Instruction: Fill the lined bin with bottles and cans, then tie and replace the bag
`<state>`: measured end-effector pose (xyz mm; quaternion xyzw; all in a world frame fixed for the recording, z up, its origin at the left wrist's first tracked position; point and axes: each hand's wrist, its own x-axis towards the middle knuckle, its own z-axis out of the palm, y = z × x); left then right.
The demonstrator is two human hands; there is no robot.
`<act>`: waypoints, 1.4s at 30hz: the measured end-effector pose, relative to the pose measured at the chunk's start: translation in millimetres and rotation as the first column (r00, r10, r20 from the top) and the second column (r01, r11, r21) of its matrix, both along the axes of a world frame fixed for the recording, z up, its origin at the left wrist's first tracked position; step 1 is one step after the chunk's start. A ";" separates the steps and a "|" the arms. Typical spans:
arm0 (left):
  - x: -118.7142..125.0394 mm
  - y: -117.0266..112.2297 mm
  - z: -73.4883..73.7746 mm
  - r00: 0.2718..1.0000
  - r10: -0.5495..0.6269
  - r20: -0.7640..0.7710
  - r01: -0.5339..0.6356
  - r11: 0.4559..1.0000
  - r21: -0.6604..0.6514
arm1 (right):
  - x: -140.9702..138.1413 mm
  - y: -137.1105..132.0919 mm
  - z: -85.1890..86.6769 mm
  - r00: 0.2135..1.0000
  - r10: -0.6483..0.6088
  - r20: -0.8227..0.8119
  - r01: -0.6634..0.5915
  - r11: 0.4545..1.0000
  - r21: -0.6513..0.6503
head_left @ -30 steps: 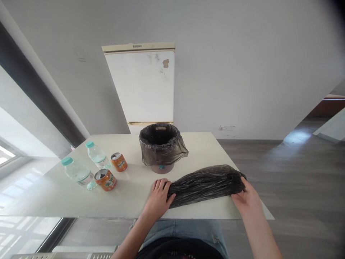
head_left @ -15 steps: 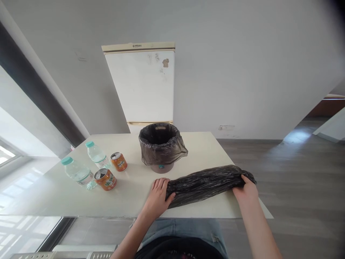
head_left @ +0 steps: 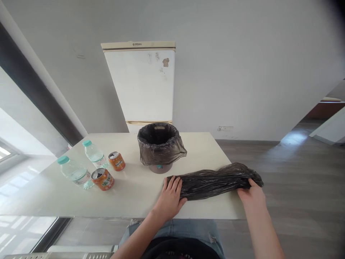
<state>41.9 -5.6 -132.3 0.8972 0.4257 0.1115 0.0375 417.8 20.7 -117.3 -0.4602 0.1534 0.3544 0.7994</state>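
- Black plastic bag (head_left: 212, 182): gathered into a long, creased strip. Location: right front part of the desk (head_left: 129, 198), with its right end extending past the desk's right edge.
- Left hand (head_left: 172, 198): palm down, fingers extended and laid over the left end of the bag, thumb spread apart toward the front. The hand presses on the bag without closing round it.
- Right hand (head_left: 251, 193): closed on the bag near its right end, thumb on the upper side, fingers beneath and largely hidden.
- Bin (head_left: 161, 169): upright behind the bag, near the left hand but not touching it. A dark, translucent liner (head_left: 159, 154) covers the rim and hangs down outside; the base is exposed below.
- Front can (head_left: 102, 179) and rear can (head_left: 116, 161): orange, upright, left of the bin, with dark openings in their tops.
- Front bottle (head_left: 75, 173) and rear bottle (head_left: 95, 154): clear, with green caps, left of the cans. Contact between the front bottle and the front can: cannot be determined.
- Fridge (head_left: 142, 86): white, behind the desk, marked on its upper door.
- Socket (head_left: 225, 128): low on the grey wall (head_left: 242, 72), right of the fridge.
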 end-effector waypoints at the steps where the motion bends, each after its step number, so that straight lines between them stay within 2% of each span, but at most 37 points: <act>1: 1.5 1.7 2.6 1.000 0.011 -0.001 -0.011 1.000 0.009 | 4.2 -1.7 1.3 1.000 -0.010 0.006 0.010 1.000 -0.005; 5: 26.3 3.3 24.9 0.999 -0.037 0.019 0.036 0.997 0.073 | 7.1 -5.3 2.2 0.997 0.013 0.076 -0.012 1.000 -0.024; 7: 52.1 3.6 34.9 0.996 -0.089 0.033 0.085 0.992 0.097 | 1.5 -4.5 0.2 0.994 0.030 0.105 -0.027 0.999 -0.036; 9: 81.0 7.1 37.9 0.993 -0.117 0.035 0.113 0.988 0.103 | -4.1 -2.9 -2.5 0.987 0.047 0.152 -0.041 0.998 -0.039; 13: 123.1 24.6 23.0 0.992 -0.128 -0.013 0.129 0.990 0.058 | -6.2 -2.8 -3.9 0.969 0.074 0.236 -0.070 0.997 -0.023; 17: 136.1 38.7 5.2 0.990 -0.130 -0.054 0.127 0.990 -0.062 | -3.2 -8.0 2.5 0.980 0.027 0.197 -0.018 0.999 -0.046; 20: 138.3 39.9 2.8 0.992 -0.128 -0.017 0.125 0.987 -0.104 | -5.6 -11.0 7.3 0.983 -0.013 0.182 0.012 1.000 0.006; 24: 128.1 35.6 11.9 0.987 -0.154 0.039 0.157 0.984 -0.088 | -6.7 -11.0 10.6 0.966 -0.011 0.259 -0.017 0.994 0.107; 29: 81.4 30.7 23.7 0.991 -0.104 0.086 0.109 0.993 -0.049 | 5.1 -15.6 19.8 0.977 -0.032 0.209 0.018 0.997 0.070; 31: 62.9 30.2 23.6 0.994 -0.061 0.089 0.067 0.996 -0.057 | 5.6 -18.8 26.2 0.974 -0.088 0.211 0.076 0.995 0.064; 33: 51.2 30.3 20.1 0.996 -0.038 0.083 0.044 0.997 -0.068 | -1.3 -20.2 33.1 0.949 -0.134 0.285 0.118 0.990 0.071; 36: 46.8 30.6 11.9 0.997 -0.039 0.068 0.046 0.994 -0.099 | -25.7 -18.9 42.9 0.852 -0.126 0.507 0.114 0.992 0.055; 38: 48.8 30.7 7.6 0.997 -0.027 0.071 0.035 0.992 -0.121 | -48.4 -19.1 49.3 0.743 -0.064 0.666 0.105 0.994 -0.022; 40: 50.7 30.5 6.3 0.996 -0.010 0.091 0.022 0.991 -0.129 | -73.0 -22.3 56.6 0.549 0.097 0.830 0.078 0.983 -0.166; 42: 49.8 29.9 7.5 0.993 -0.001 0.121 0.015 0.993 -0.114 | -97.2 -27.5 63.8 0.261 0.273 0.926 0.011 0.958 -0.286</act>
